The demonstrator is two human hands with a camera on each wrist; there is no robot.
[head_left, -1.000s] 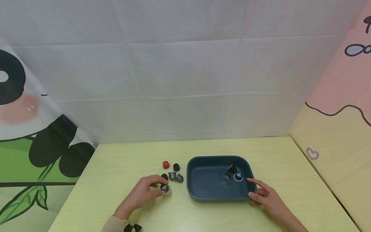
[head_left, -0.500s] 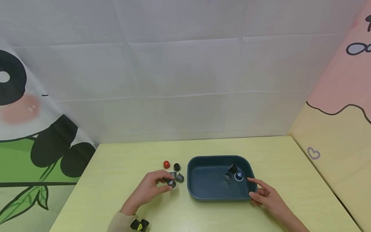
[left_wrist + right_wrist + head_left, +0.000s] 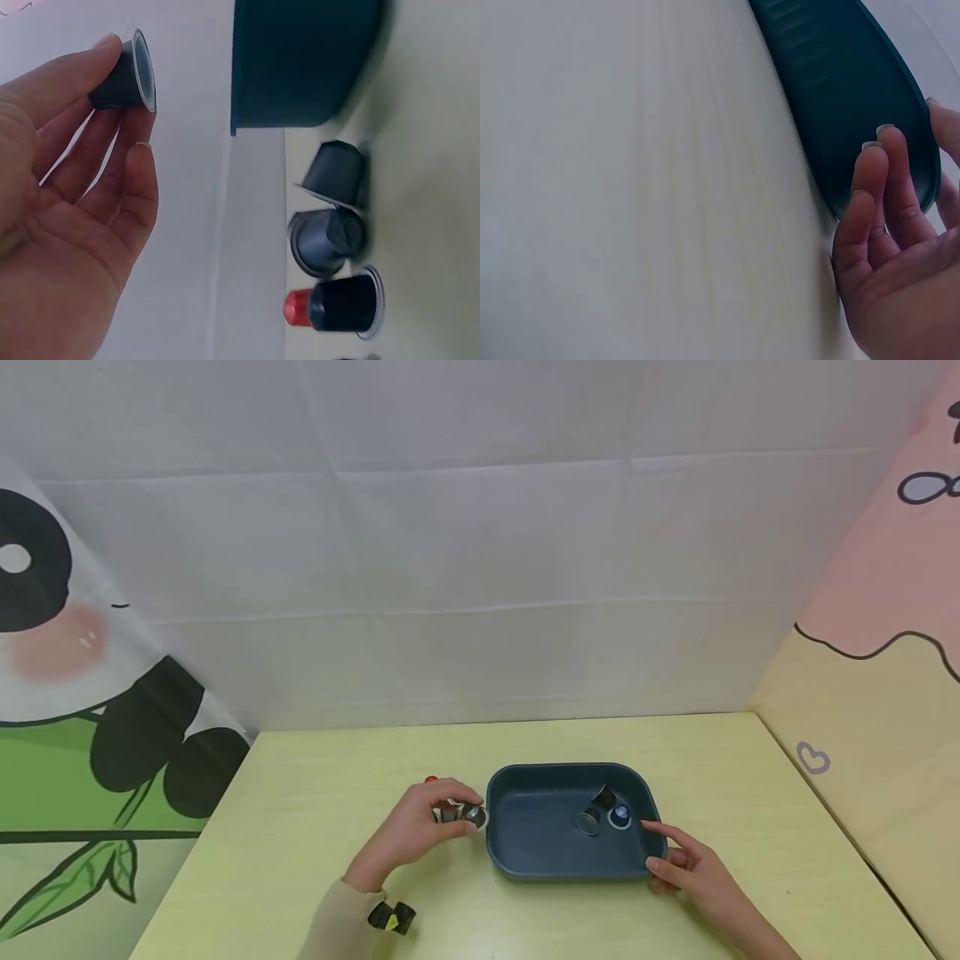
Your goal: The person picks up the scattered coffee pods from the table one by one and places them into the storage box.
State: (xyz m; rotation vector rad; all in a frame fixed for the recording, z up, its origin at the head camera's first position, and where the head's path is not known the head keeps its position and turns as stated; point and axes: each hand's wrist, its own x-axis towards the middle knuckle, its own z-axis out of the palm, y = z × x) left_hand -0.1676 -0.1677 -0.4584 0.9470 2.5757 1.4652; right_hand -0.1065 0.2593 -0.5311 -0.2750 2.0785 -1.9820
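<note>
- Leftward of the tray (image 3: 525,868), the left hand (image 3: 416,835) has lifted a grey capsule (image 3: 127,75) off the tabletop (image 3: 300,827) and carried it toward the tray's near-left rim; thumb and fingertips pinch it.
- Right hand (image 3: 686,868) has not shifted: its fingers curl on the tray's right corner, steadying it.
- Three capsules already lie inside; others (image 3: 330,240) wait beside the tray, so the sorting looks partway done.
</note>
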